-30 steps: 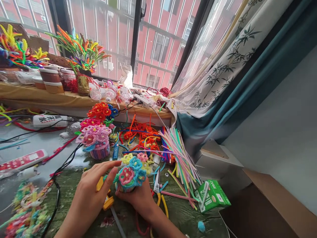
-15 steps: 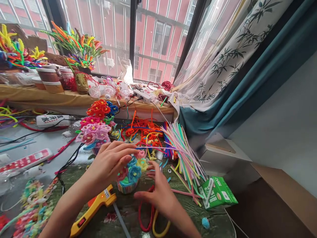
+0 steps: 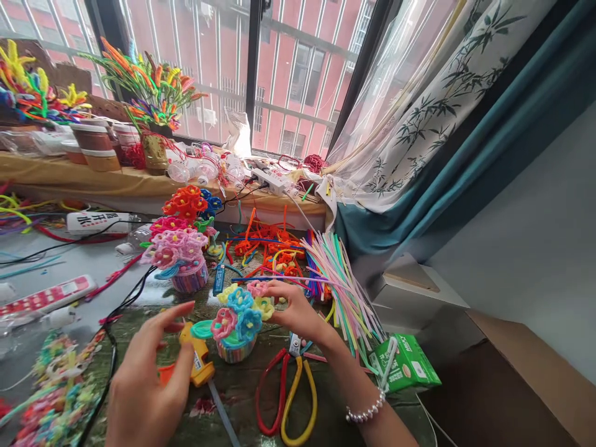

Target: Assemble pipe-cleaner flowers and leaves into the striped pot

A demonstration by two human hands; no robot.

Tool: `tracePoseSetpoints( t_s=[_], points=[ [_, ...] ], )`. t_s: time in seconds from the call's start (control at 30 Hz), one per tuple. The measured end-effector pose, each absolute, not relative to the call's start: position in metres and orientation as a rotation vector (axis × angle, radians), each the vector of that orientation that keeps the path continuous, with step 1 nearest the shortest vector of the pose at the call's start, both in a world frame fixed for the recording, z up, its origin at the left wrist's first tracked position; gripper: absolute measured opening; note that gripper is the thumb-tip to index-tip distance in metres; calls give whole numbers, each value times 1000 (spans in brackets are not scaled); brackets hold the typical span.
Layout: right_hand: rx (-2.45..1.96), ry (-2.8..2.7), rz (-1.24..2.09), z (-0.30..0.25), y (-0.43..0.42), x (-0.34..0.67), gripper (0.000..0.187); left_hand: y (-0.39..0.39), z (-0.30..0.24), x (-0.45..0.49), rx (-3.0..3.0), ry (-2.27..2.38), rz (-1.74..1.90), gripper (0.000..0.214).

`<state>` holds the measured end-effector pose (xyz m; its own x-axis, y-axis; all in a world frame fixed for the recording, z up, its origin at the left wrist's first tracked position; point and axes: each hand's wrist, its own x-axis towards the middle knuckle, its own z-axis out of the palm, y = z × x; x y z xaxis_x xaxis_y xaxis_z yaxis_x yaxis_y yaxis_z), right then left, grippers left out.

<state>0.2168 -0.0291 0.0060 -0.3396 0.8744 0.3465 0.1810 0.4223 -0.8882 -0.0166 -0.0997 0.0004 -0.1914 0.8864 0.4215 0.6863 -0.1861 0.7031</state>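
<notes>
A small striped pot (image 3: 233, 352) stands upright on the dark table, filled with blue, pink and yellow pipe-cleaner flowers (image 3: 241, 299). A pale green leaf sticks out at its left. My right hand (image 3: 298, 313) reaches in from the right, fingers and thumb closed around the yellow flower on that side; some fingertips are hidden behind the blooms. Nearer to me, my left hand (image 3: 151, 372) is empty, its fingers and thumb spread. Just beyond its thumb lies a yellow hot glue gun (image 3: 198, 360). Pliers with red and yellow handles (image 3: 298, 397) lie right of the pot.
Behind the pot stands a finished-looking pink flower pot (image 3: 189, 276) and a small blue tube (image 3: 218, 279). Pastel pipe cleaners (image 3: 347, 292) lie at the right, by a green box (image 3: 405, 366). A black cable (image 3: 114, 347) runs along the left, beside small flower pieces (image 3: 60, 391).
My left hand has pulled back from above the flowers to the lower left. My right hand has moved up and away to the flowers' right side, uncovering the pliers.
</notes>
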Motion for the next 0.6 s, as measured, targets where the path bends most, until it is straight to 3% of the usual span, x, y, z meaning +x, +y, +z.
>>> tracePoseSetpoints(
  t_s=[0.2,0.37,0.6],
  points=[
    [-888,-1806,903,-2,-17,208,22,-110,-36,-6,1797,1891,1168,79],
    [-842,-1877,881,0,-15,204,24,-121,-23,2,1828,2100,1270,84],
    [-783,-1901,954,4,-16,199,28,-126,-62,14,1713,2082,1134,94]
  ],
)
